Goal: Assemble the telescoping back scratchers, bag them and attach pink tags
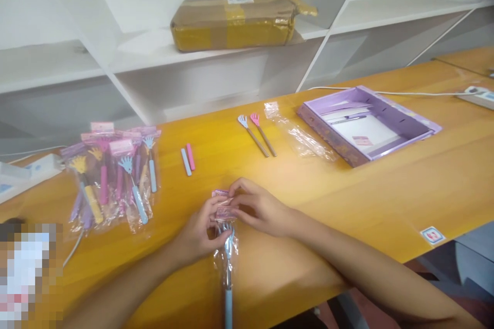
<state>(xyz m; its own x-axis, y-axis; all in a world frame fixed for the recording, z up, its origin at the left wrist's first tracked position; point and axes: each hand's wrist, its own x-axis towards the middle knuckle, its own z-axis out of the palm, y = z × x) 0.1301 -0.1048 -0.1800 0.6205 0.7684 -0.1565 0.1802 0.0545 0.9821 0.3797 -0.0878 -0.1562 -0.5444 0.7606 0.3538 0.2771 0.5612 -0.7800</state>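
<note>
A blue hand-shaped back scratcher [228,300] lies inside a clear plastic bag [236,247] in front of me, its handle toward my body. At the bag's top end is a pink printed header card [226,213]. My left hand [203,229] is closed on the left side of the bag's top, thumb across the front near the scratcher's fingers. From the right, my right hand [257,205] pinches the header card, fingers bent over its upper edge. The fingertips partly hide the card.
Several bagged back scratchers [116,175] lie in a pile at left. Farther back are blue and pink handle sleeves [186,159], two bare scratchers [258,133] and empty bags [304,139]. A purple box [370,128] holds a pen and card. A taped parcel [235,23] sits on the shelf.
</note>
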